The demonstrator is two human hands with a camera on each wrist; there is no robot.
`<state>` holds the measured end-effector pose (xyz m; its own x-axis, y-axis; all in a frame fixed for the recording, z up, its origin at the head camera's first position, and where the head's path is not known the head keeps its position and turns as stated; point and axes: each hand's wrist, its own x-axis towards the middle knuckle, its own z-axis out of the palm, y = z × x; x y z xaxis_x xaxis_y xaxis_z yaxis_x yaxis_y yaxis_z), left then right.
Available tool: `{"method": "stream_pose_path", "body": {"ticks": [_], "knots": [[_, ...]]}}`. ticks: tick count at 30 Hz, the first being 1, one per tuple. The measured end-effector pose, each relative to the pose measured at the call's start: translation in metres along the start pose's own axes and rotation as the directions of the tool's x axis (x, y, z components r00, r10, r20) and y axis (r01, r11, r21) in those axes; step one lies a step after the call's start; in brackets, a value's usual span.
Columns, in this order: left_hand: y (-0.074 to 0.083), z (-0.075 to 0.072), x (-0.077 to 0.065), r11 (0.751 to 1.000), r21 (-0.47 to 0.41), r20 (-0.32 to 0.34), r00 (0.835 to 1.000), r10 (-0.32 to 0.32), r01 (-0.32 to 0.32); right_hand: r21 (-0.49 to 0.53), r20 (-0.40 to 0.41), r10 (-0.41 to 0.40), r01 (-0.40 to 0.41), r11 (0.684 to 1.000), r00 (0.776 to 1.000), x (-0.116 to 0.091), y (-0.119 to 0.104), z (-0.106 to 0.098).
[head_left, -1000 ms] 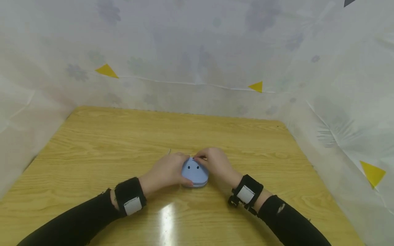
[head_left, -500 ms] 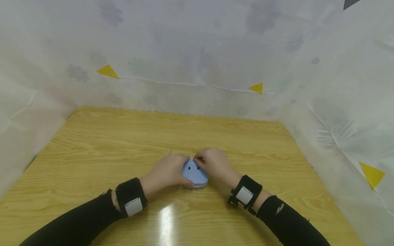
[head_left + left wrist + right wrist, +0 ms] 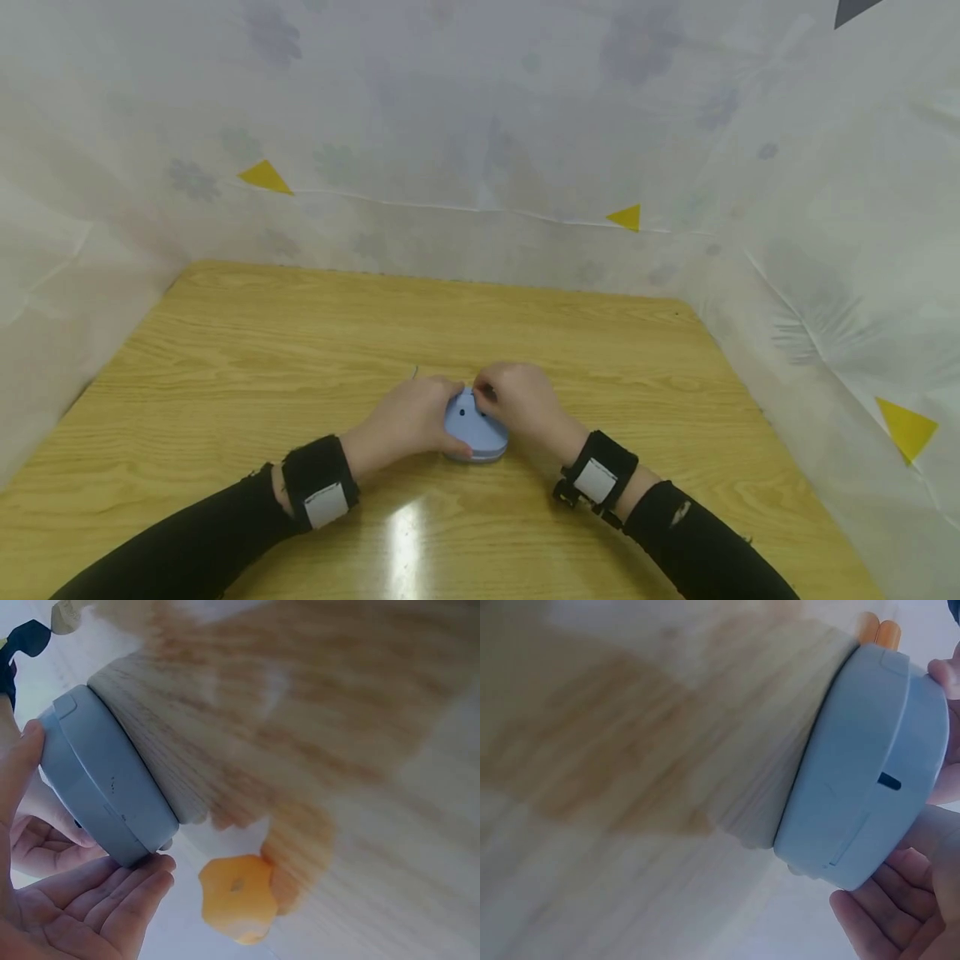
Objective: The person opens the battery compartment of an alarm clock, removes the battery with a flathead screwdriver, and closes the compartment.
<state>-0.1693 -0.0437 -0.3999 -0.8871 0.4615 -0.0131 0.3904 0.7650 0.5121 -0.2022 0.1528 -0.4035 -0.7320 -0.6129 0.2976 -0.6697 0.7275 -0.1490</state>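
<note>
In the head view, a light-blue rounded device with two black dots like eyes stands on the table. My left hand holds it from the left, thumb at its near edge and fingers at the far side. From the right, my right hand touches its top with curled thumb and index finger; the thumb covers part of one dot. Whether anything lies between those fingertips is hidden. The right wrist view shows a dark slot in the device's side. A seam crosses its wall in the left wrist view.
An orange lobed object stands beyond my left fingertips. Two orange rounded ends show behind the device. A thin wire-like piece rises behind my left hand. Patterned sheeting with yellow triangles surrounds the wooden table.
My right thumb and index finger have shifted slightly over the top of the device, so the right black dot is now largely covered. My left hand keeps its hold.
</note>
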Motion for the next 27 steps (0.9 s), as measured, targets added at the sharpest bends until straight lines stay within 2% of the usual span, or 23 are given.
{"method": "stream_pose_path", "body": {"ticks": [10, 21, 27], "knots": [[0.0, -0.001, -0.001, 1.0, -0.02, -0.001, 1.0, 0.0, 0.0, 0.023, -0.075, -0.014, 0.016, 1.0, 0.997, -0.006, -0.001, -0.001], [-0.001, 0.0, -0.001, 1.0, -0.004, -0.016, 1.0, 0.024, -0.024, -0.019, -0.105, -0.04, 0.039, 0.999, 0.994, -0.009, -0.006, -0.007], [-0.001, -0.001, -0.002, 1.0, -0.005, -0.003, 1.0, 0.019, -0.019, -0.003, -0.102, -0.021, 0.021, 1.0, 0.995, -0.01, -0.005, -0.008]]}}
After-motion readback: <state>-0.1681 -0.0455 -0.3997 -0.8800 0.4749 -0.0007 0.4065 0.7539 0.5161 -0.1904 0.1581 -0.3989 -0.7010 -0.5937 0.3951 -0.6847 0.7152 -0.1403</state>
